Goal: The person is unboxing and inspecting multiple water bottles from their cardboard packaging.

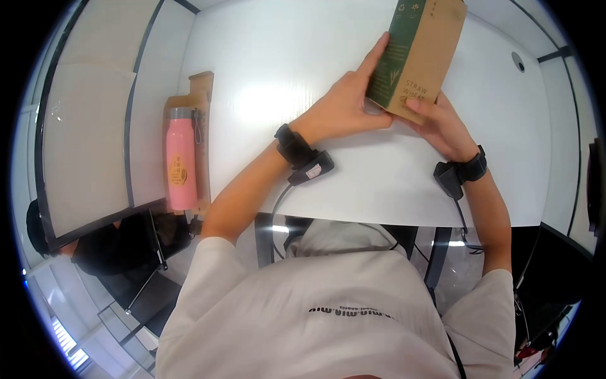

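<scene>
A tall cardboard box (424,60) with a green side panel and "STRAW WHEAT" printing is held tilted above the white table, its top cut off by the view's upper edge. My left hand (347,104) grips its left side, fingers along the green panel and thumb near the lower end. At the bottom right corner, my right hand (443,129) is closed on the box, the thumb pressing the printed face and the other fingers partly hidden behind it. Black straps with small cabled modules circle both wrists.
A pink bottle (181,161) with a grey cap lies against an open brown cardboard piece (202,85) at the table's left side. White partitions (161,76) border the white table (265,69). A round cable hole (518,61) sits at the right. Another person (104,249) is at lower left.
</scene>
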Motion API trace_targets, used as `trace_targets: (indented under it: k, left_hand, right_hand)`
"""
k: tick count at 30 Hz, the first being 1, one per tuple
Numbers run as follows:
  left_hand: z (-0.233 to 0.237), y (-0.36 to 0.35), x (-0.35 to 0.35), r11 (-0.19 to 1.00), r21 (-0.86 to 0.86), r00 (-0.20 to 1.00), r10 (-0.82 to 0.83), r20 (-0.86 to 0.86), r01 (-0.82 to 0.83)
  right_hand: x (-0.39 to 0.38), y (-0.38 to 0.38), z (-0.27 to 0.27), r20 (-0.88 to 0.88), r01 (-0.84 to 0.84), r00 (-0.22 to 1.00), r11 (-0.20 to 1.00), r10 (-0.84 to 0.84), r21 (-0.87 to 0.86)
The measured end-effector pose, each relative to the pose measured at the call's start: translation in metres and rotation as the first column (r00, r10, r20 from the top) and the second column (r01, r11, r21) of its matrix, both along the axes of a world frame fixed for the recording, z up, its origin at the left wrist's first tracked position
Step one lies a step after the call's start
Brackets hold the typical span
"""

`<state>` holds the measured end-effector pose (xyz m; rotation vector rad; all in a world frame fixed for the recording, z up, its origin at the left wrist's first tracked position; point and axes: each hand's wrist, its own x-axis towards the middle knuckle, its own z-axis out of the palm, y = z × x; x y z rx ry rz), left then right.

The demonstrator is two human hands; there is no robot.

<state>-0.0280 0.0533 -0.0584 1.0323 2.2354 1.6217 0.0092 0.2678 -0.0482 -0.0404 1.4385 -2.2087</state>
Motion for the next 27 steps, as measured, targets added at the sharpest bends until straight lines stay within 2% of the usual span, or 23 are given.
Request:
trace_targets:
  k: [11, 13, 15, 16, 19, 27]
  left_hand:
    - [0.005, 0.000, 0.002, 0.999, -0.020, 0.998, -0.043, 0.047, 0.044]
    - [0.006, -0.002, 0.001, 0.998, -0.033, 0.997, -0.056, 0.052, 0.057]
    - [0.009, -0.004, 0.001, 0.997, -0.011, 0.978, -0.074, 0.193, 0.078]
    - [0.004, -0.002, 0.001, 0.998, 0.047, 0.984, -0.048, 0.174, 0.041]
    - [0.004, -0.002, 0.000, 0.999, 0.035, 0.976, -0.002, 0.218, -0.006]
    - [-0.002, -0.005, -0.004, 0.997, 0.082, 0.976, -0.010, 0.218, -0.009]
  right_hand:
    - [-0.001, 0.004, -0.007, 0.074, 0.077, 0.995, 0.995, -0.072, -0.067]
    - [-0.003, 0.006, -0.007, 0.193, 0.121, 0.977, 0.976, -0.085, -0.183]
    - [-0.004, 0.005, -0.003, 0.260, 0.139, 0.963, 0.964, -0.077, -0.229]
    - [-0.005, 0.004, -0.003, 0.238, 0.129, 0.968, 0.968, -0.075, -0.217]
    - [-0.007, 0.004, -0.006, 0.231, 0.130, 0.970, 0.962, -0.074, -0.239]
    - [-0.008, 0.004, -0.007, 0.237, 0.134, 0.968, 0.964, -0.078, -0.229]
